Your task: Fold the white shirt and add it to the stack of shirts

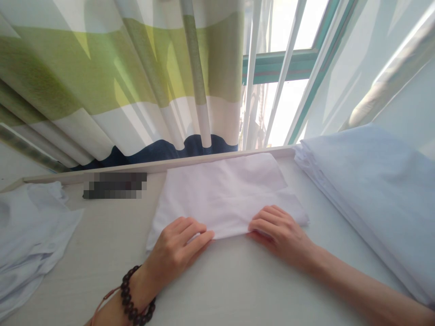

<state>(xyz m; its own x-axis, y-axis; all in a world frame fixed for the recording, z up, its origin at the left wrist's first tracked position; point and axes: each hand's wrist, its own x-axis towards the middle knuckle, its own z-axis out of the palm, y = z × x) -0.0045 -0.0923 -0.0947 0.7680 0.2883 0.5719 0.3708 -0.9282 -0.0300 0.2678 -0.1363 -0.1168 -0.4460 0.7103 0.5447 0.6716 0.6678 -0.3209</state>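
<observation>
A folded white cloth (pixel 224 194) lies flat on the pale table (pixel 238 280) in front of the window. My left hand (pixel 178 249), with a dark bead bracelet on its wrist, rests on the cloth's near edge with fingers curled over it. My right hand (pixel 278 231) presses on the same near edge further right, its fingers bent and together on the fabric. Both hands touch the cloth; whether they pinch it is not clear.
A stack of folded white cloths (pixel 370 190) lies at the right. Loose crumpled white fabric (pixel 30 231) sits at the left. A raised table rim (pixel 190 160) runs along the back, with striped green curtains (pixel 129 77) and a window (pixel 282 68) behind.
</observation>
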